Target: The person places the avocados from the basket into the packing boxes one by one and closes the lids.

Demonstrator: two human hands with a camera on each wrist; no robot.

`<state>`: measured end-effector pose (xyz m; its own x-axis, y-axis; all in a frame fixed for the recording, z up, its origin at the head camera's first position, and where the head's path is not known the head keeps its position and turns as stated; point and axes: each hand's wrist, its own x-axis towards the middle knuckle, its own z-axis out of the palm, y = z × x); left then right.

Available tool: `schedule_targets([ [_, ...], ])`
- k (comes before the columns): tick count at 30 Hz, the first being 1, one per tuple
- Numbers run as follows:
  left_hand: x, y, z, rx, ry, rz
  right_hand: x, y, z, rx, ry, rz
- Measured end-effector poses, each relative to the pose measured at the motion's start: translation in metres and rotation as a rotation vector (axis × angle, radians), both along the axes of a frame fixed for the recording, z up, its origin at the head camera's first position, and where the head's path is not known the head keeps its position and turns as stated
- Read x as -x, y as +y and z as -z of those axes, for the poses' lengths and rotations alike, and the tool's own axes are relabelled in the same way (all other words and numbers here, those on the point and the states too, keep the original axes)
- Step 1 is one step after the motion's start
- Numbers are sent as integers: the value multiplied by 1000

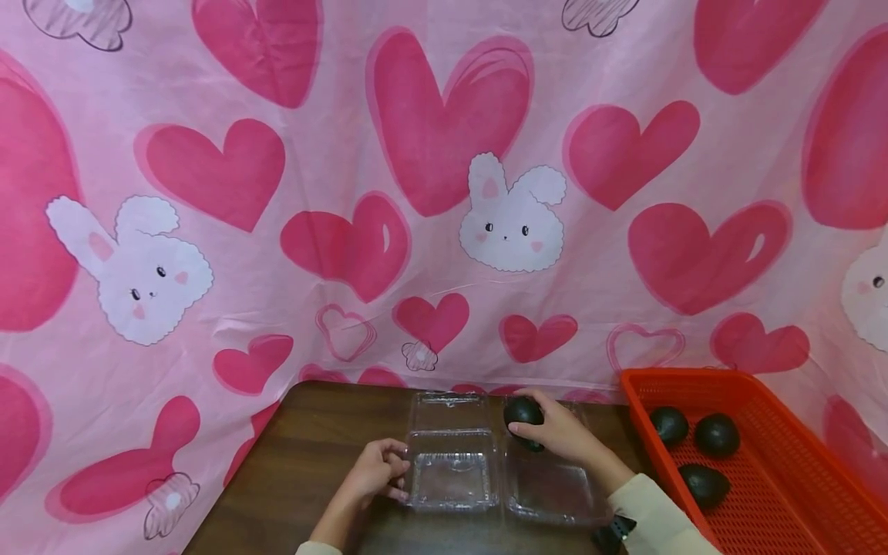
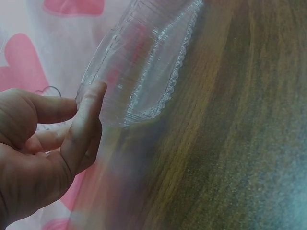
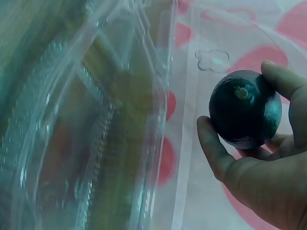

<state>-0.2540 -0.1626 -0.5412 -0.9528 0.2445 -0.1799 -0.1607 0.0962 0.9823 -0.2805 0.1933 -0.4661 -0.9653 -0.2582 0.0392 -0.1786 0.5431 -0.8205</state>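
Two clear plastic clamshell containers lie side by side on the table, their lids folded back. At the left one, my left hand pinches the side rim between thumb and fingers, as the left wrist view shows with the container's edge. My right hand holds a dark green avocado in its fingertips, above the back part of the right container. The round stem scar of this avocado faces the right wrist camera, with thumb and fingers curled around its sides.
An orange plastic basket stands at the right, holding several avocados, among them a pear-shaped one. The brown wooden table reaches back to a pink cloth printed with hearts and rabbits.
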Motion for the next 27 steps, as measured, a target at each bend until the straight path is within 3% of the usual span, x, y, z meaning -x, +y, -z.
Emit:
schedule_targets([
  [14, 0, 1, 2, -23, -2, 5, -4, -46, 15, 105, -39, -114],
  [27, 1, 1, 5, -22, 1, -4, 2, -87, 29, 27, -70, -143],
])
